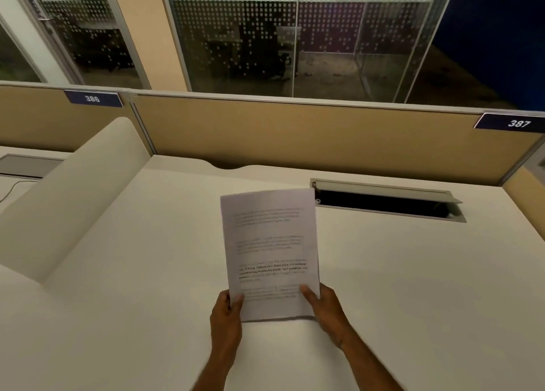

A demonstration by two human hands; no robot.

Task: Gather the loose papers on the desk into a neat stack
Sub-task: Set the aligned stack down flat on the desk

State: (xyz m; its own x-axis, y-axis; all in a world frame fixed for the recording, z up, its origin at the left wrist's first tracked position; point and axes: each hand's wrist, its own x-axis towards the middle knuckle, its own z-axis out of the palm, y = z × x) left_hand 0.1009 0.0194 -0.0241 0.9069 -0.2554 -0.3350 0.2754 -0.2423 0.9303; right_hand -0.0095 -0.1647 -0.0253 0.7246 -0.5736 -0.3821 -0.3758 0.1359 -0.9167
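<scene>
White papers (269,252) (print too blurred to read) sit mid-frame, pinched at the bottom corners by my left hand (225,317) and right hand (326,311).

Open-plan office, numbered workstation.
Shown by a cream desk (383,272) fenced with tan partition panels (295,131) carrying blue seat plates, 386 (93,98) and 387 (517,123); a cable hatch (386,201) cut into the desktop; beyond, glass walls with dotted frosting (236,36), a dim room with a desk chair (284,58) behind.

Printed text (269,261) on papers (292,201) blurred, unreadable
</scene>
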